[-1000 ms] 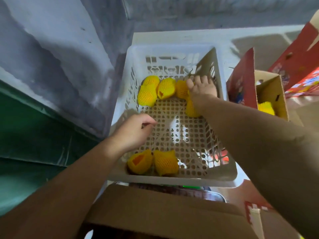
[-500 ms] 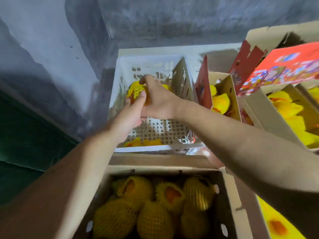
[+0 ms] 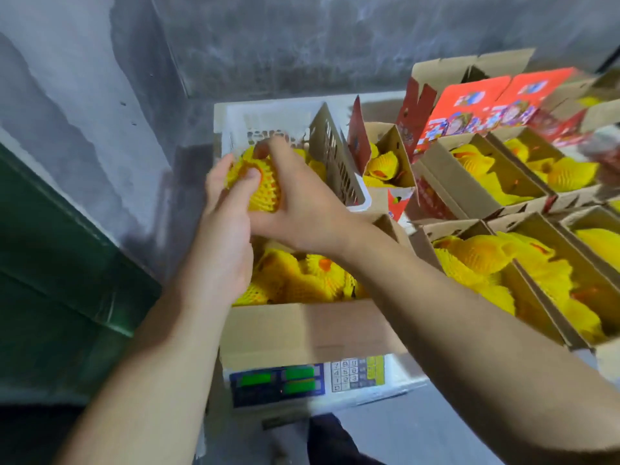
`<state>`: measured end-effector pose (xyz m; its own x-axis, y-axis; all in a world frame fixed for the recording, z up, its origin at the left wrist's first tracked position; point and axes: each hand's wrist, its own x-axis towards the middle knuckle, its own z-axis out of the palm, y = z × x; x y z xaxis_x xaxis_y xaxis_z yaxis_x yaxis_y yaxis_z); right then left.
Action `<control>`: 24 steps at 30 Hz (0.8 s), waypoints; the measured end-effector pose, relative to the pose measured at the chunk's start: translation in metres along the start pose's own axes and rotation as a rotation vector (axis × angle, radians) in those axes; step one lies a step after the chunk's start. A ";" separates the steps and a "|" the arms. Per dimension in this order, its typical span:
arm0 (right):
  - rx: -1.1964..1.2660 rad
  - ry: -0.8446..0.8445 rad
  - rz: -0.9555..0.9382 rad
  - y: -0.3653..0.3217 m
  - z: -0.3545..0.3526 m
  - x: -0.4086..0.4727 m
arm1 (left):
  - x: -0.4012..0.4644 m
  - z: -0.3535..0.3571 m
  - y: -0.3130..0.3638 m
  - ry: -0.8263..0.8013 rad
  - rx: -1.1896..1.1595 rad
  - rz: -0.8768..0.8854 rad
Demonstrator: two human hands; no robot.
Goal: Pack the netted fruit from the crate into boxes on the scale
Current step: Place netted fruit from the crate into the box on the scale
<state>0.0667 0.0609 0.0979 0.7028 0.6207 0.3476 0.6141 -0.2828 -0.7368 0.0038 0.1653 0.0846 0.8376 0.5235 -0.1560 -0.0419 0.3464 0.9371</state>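
Grey concrete wall fills the top of the frame, with a dark green panel down the left side. At centre my left hand (image 3: pixel 224 229) and right hand (image 3: pixel 302 209) both grip one netted fruit (image 3: pixel 263 182), fingers curled round its yellow mesh, and I hold it in the air between the crate (image 3: pixel 335 159) above and the box (image 3: pixel 308 330) below. That box sits on the scale (image 3: pixel 322 380) at lower centre, whose green display is lit but too blurred for me to read. I can see netted fruit (image 3: pixel 302 276) already packed across the box, and I judge it close to full, with this piece among the last to go in. A little yellow shows in the crate behind my hands, so some fruit is left there, though my hands hide how much. To the right, filled boxes (image 3: pixel 486 182) stand open side by side with yellow fruit inside, and red printed cartons (image 3: pixel 486 105) lean at the upper right. I take it that several boxes are done, and what remains is to place this fruit, check the weight and clear the crate.
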 end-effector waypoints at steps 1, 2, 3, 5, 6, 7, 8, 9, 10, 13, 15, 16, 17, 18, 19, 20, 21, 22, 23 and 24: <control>0.010 -0.001 0.014 -0.006 0.004 -0.010 | -0.010 -0.006 0.000 0.000 -0.058 -0.046; 0.015 -0.014 0.025 -0.010 0.007 -0.019 | -0.018 -0.013 0.001 -0.009 -0.104 -0.102; 0.009 -0.029 0.030 -0.014 0.010 -0.028 | -0.024 -0.019 0.001 -0.029 -0.142 -0.157; -0.012 -0.037 0.026 -0.020 0.015 -0.043 | -0.036 -0.029 0.002 -0.068 -0.160 -0.232; -0.018 -0.024 0.027 -0.022 0.017 -0.049 | -0.042 -0.032 0.002 -0.074 -0.142 -0.251; -0.020 -0.005 0.032 -0.025 0.018 -0.054 | -0.047 -0.035 0.001 -0.072 -0.118 -0.260; -0.018 0.012 0.042 -0.028 0.020 -0.059 | -0.051 -0.037 0.000 -0.064 -0.095 -0.262; -0.009 0.023 0.053 -0.030 0.021 -0.063 | -0.055 -0.038 -0.001 -0.057 -0.070 -0.263; 0.009 0.027 0.061 -0.032 0.022 -0.066 | -0.058 -0.039 -0.002 -0.052 -0.041 -0.265; 0.027 0.065 0.060 -0.035 0.027 -0.073 | -0.065 -0.034 -0.002 -0.034 0.017 -0.274; 0.016 0.090 0.070 -0.035 0.031 -0.075 | -0.068 -0.031 -0.001 -0.010 0.047 -0.272; 0.017 0.100 0.080 -0.034 0.033 -0.076 | -0.069 -0.029 0.000 -0.005 0.054 -0.273; 0.016 0.112 0.084 -0.033 0.033 -0.077 | -0.070 -0.027 0.000 -0.005 0.051 -0.275; 0.014 0.124 0.076 -0.033 0.033 -0.078 | -0.072 -0.026 0.001 -0.010 0.048 -0.274; 0.013 0.137 0.055 -0.032 0.034 -0.079 | -0.073 -0.026 0.002 -0.016 0.045 -0.267; 0.028 0.155 0.038 -0.031 0.034 -0.080 | -0.075 -0.027 0.003 -0.029 0.040 -0.254; 0.093 0.180 0.053 -0.031 0.035 -0.082 | -0.077 -0.030 0.003 -0.051 0.029 -0.233; 0.214 0.225 0.121 -0.033 0.034 -0.084 | -0.080 -0.033 0.002 -0.079 0.016 -0.208; 0.378 0.292 0.228 -0.036 0.032 -0.084 | -0.082 -0.037 0.002 -0.107 0.015 -0.178; 0.530 0.354 0.352 -0.037 0.030 -0.084 | -0.082 -0.043 -0.001 -0.134 0.051 -0.132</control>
<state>-0.0257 0.0411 0.0785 0.9558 0.2592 0.1387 0.1368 0.0256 -0.9903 -0.0883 0.1552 0.0831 0.8991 0.3669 -0.2387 0.0975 0.3638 0.9264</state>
